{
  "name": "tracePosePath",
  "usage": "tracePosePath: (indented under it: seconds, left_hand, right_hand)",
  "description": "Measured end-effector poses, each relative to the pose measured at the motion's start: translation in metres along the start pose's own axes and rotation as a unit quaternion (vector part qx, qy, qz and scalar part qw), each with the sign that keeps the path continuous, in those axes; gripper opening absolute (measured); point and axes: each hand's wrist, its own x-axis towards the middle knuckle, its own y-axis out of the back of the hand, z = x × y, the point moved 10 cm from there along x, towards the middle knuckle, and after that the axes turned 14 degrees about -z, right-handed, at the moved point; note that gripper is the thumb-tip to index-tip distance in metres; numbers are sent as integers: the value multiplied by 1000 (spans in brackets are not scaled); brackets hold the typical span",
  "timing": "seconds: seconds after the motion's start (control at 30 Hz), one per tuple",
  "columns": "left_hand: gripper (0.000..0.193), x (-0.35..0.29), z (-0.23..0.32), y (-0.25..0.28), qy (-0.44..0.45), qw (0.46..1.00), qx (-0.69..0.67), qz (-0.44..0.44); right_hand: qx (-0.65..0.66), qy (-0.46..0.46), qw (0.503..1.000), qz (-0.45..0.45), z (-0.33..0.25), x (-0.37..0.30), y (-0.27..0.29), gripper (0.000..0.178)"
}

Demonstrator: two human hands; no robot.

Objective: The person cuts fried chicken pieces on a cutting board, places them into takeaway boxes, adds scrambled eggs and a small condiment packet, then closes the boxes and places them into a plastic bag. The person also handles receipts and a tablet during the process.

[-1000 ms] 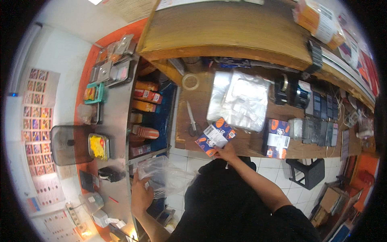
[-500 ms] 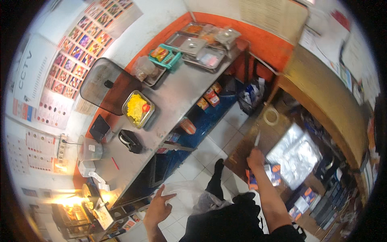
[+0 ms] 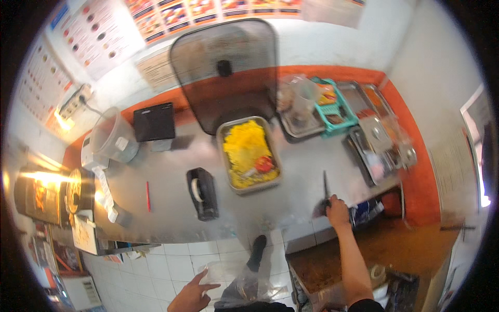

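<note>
My right hand (image 3: 339,212) is closed around a knife (image 3: 326,186), its dark-looking blade pointing away from me. It is over the right front edge of the metal counter (image 3: 161,218). Low in front of me is my left hand (image 3: 192,295), with some fingers stretched out. A clear plastic bag (image 3: 244,283), blurred and hard to see, seems to hang from it. Beyond my hands, a metal tray (image 3: 275,179) on the counter holds a heap of yellow food (image 3: 247,143), perhaps rice, with a red piece (image 3: 264,164) on top.
A black tape dispenser (image 3: 204,200) and a red pen (image 3: 148,196) lie left of the tray. Behind it leans a mesh cover (image 3: 228,47). A teal basket (image 3: 338,117) and lidded metal pans (image 3: 375,132) stand right. A wooden table (image 3: 364,255) is at lower right.
My view has turned left, bringing the counter in front of me. My right hand has gone from above the wooden table to the counter's edge, still with the knife. My left hand stays low.
</note>
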Motion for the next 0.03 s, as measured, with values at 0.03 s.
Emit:
tracePosePath:
  seconds: [0.03]
  left_hand:
    - [58, -3, -25, 2, -7, 1000, 18, 18]
  right_hand:
    - [-11, 15, 1000, -4, -29, 23, 0, 32]
